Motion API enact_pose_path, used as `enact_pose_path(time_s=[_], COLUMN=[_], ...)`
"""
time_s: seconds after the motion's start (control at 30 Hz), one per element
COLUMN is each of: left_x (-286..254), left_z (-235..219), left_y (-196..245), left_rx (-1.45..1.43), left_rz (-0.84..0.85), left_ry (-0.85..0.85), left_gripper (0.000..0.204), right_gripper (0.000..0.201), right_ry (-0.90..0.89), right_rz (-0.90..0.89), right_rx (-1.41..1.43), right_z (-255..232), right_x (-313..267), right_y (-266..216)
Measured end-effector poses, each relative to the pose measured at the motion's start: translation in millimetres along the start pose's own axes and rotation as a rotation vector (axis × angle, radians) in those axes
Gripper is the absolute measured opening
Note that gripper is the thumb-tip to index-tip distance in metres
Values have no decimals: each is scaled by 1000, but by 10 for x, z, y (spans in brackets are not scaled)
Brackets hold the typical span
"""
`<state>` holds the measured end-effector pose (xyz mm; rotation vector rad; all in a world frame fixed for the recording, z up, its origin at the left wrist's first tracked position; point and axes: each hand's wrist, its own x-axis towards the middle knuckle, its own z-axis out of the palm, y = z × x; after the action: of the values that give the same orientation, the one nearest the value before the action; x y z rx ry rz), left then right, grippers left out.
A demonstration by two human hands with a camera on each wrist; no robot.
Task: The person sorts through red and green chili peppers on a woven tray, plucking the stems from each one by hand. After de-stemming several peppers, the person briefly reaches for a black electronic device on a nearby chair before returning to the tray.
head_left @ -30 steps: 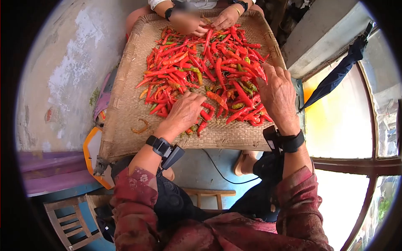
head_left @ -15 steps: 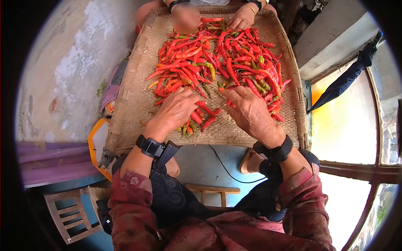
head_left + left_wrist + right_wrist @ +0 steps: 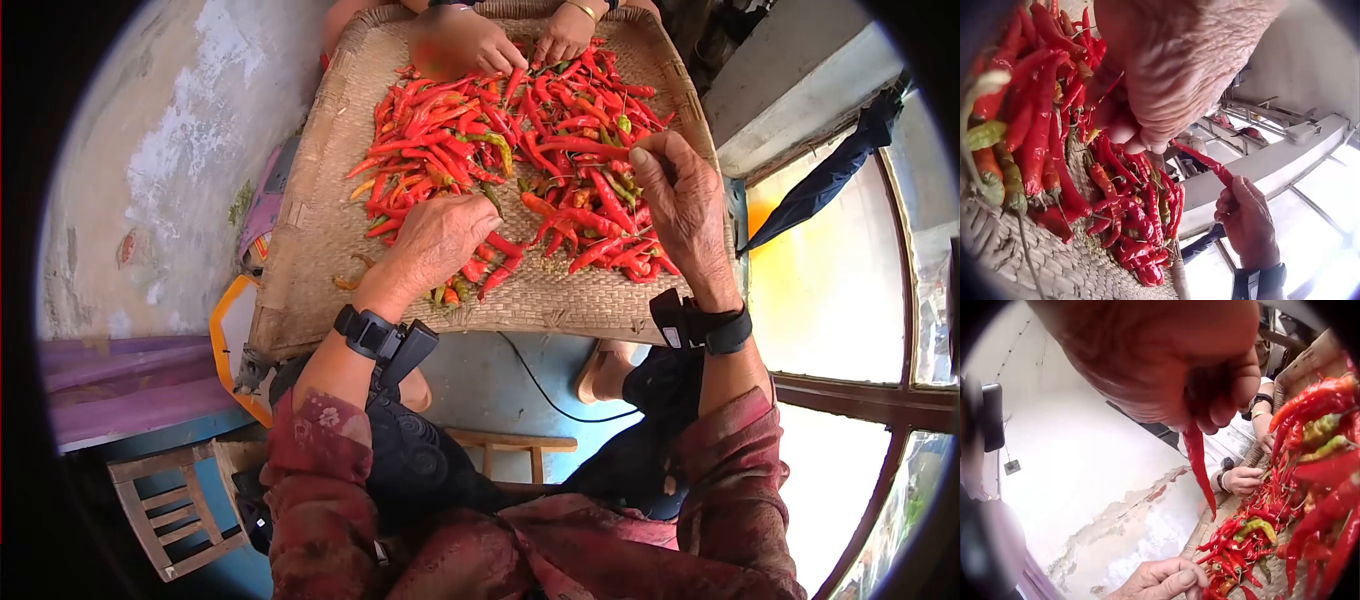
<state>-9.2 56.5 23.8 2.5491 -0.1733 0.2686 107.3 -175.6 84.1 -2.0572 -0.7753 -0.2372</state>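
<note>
My right hand (image 3: 685, 205) is raised at the right of the woven tray (image 3: 300, 235). Its thumb and fingers pinch one end of a long red chili pepper (image 3: 1196, 464), whose tip points away from the hand. My left hand (image 3: 435, 245) hovers low over the near left of the chili pile (image 3: 430, 150), palm down, fingers curled and thumb against the forefinger. Nothing clear shows in its grip. Below it lies a small group of red chilies (image 3: 495, 262). Most chilies are red, with a few green or orange ones among them.
Another person's hands (image 3: 565, 35) work at the far edge of the pile. A wall (image 3: 180, 180) stands on the left; a folded dark umbrella (image 3: 830, 180) hangs by the window on the right. Below are a wooden stool (image 3: 510, 440) and a chair (image 3: 175, 510).
My right hand first came in toward the left hand, then swung back out to the right with a red chili. My left hand has barely moved. The other person's hands have come closer together.
</note>
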Motion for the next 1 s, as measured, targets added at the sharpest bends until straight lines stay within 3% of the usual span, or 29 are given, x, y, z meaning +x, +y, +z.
enact_pose_path(time_s=[0.07, 0.1, 0.13, 0.17, 0.2, 0.27, 0.33, 0.37, 0.43, 0.5, 0.57, 0.63, 0.67, 0.73, 0.8, 0.87, 0.9, 0.97, 1.0], left_x=[-5, -6, -13, -35, -44, -48, -10, 4, 16, 56, 50, 12, 14, 22, 24, 20, 21, 2, 4], left_z=[93, 164, 234, 302, 369, 475, 485, 480, 458, 380, 297, 178, 141, 91, 60, 58, 64, 237, 321], left_y=[-6, -17, -26, -32, -50, -103, -81, -57, 37, 151, 210, 223, 183, 102, 45, -14, 19, 85, 144], left_rx=[-44, 126, 295, 331, 331, 365, 365, 358, 346, 225, 169, 75, 74, 46, 118, 168, 120, 148, 175], left_rz=[-10, 102, 212, 137, 138, 196, 200, 213, 226, 124, 154, 143, 140, 90, 37, -61, -130, -71, -16], left_ry=[-60, -64, -65, -146, -144, -116, -114, -78, -47, -55, -35, -37, -30, 6, 31, 52, -30, -38, -46], left_gripper=[13, 13, 15, 20, 20, 21, 22, 20, 18, 14, 14, 16, 16, 17, 14, 12, 13, 15, 17], right_gripper=[15, 15, 17, 21, 21, 29, 27, 24, 27, 26, 24, 18, 18, 15, 17, 18, 18, 20, 22], right_ry=[92, 101, 172, 239, 240, 176, -8, -61, -286, -347, -361, -579, -582, -492, -265, -124, -92, -53, 63], right_rz=[119, 126, -43, -216, -217, -241, -279, -402, -351, -363, -358, -178, -185, -136, -257, -135, -81, -21, -118], right_rx=[-33, -33, -248, -464, -464, -452, -321, -235, -284, -368, -430, -359, -362, -356, -365, -411, -412, -419, -516], right_z=[-104, -122, -123, -123, -109, -18, 124, 231, 392, 581, 615, 568, 530, 346, 182, 15, -59, -118, -116], right_x=[80, 94, 102, 100, 81, 21, -55, -94, -250, -389, -460, -395, -363, -281, -169, -45, 14, 101, 128], right_y=[111, 168, 231, 268, 248, 140, 22, 22, -49, -29, 26, 19, 20, -65, 39, 76, 124, 206, 247])
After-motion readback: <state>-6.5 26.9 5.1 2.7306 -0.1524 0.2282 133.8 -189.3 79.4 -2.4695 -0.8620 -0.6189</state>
